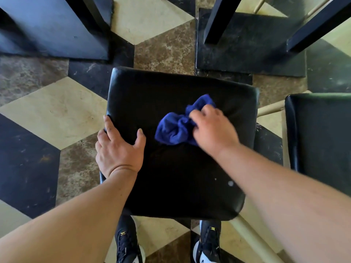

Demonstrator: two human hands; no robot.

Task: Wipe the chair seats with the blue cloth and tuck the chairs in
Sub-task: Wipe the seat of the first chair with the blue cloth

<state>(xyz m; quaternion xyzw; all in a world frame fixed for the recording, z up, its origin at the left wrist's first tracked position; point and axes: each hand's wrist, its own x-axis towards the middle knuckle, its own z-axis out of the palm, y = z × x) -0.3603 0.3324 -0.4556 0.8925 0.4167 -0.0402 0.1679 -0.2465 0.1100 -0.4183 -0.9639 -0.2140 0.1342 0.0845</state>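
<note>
Head camera, close above chair seat (171, 177)

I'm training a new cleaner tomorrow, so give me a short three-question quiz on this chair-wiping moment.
1. True or false: the left hand holds the blue cloth.
2. Where on the black chair seat is the pale spot? A) under the cloth B) near the edge closest to the person C) at the far left corner
3. How many black chair seats are in view?

Key
1. False: the right hand grips the cloth, and the left hand grips the seat's left edge.
2. B.
3. Two: a second seat shows at the right edge.
</note>
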